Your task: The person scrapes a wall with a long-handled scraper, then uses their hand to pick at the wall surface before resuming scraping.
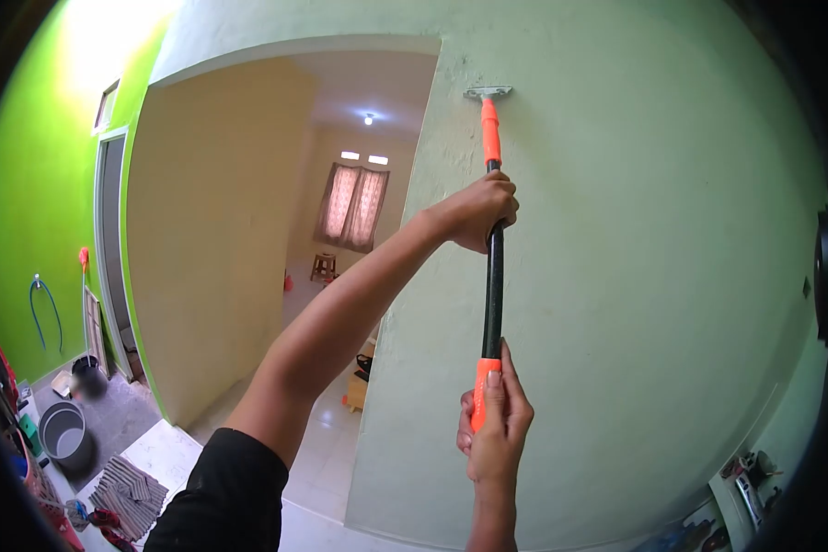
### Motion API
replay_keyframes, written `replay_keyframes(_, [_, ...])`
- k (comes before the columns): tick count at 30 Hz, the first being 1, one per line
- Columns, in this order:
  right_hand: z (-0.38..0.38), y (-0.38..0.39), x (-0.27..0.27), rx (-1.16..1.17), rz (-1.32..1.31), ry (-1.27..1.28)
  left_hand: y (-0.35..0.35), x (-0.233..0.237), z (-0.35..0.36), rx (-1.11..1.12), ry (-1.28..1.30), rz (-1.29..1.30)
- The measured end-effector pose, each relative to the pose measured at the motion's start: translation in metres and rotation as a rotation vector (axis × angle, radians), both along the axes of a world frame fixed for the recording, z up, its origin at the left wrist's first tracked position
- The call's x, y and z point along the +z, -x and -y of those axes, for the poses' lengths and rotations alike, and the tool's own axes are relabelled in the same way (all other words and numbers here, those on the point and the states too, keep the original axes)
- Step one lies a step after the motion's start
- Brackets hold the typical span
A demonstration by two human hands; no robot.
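A long-handled scraper (494,294) with a black shaft and orange grips stands almost upright in front of the pale green wall (635,276). Its wide metal head (488,92) is against the wall, close to a rough patch of flaking paint (465,69) beside the opening. High on the black shaft, just under the upper orange sleeve, my left hand (489,207) is wrapped round it. My right hand (497,419) grips the orange end of the handle lower down, thumb laid along it.
Left of the wall edge, a wide opening leads to a room with a curtained window (354,204) and a wooden stool (324,267). At the lower left are a grey bucket (66,432) and a striped cloth (127,497). A shelf with several items (750,488) stands at lower right.
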State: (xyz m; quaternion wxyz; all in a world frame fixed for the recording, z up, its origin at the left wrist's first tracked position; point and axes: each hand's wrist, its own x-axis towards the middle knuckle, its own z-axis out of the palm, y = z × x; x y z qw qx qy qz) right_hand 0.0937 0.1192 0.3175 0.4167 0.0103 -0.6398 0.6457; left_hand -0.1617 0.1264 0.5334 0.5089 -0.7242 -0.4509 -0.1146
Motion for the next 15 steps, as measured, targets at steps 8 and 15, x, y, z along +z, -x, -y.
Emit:
replay_keyframes(8, [0.000, 0.004, 0.012, -0.018, -0.004, -0.001, -0.001, 0.013, 0.003, 0.059, -0.012, 0.007])
replay_keyframes(15, [-0.005, -0.022, -0.086, -0.056, 0.071, 0.039, -0.022, -0.096, -0.009, 0.086, 0.052, 0.033])
